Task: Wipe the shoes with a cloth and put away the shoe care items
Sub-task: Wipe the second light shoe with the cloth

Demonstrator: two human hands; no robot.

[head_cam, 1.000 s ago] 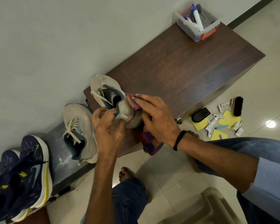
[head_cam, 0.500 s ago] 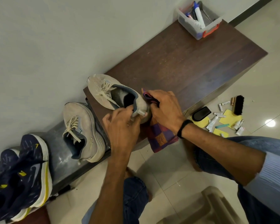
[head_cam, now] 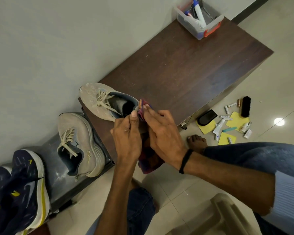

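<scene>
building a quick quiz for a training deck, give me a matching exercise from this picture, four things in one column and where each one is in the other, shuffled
Column one
1. clear box
2. black brush
3. checked cloth
4. navy shoes

Column two
A. on the floor beside the yellow sheets
B. bottom left corner of the view
C. far corner of the brown table
D. held by the right hand against the heel of the grey shoe

Pairs: 1-C, 2-A, 3-D, 4-B

Four shoes (head_cam: 98, 100), one cloth (head_cam: 148, 161), one brush (head_cam: 246, 106)
</scene>
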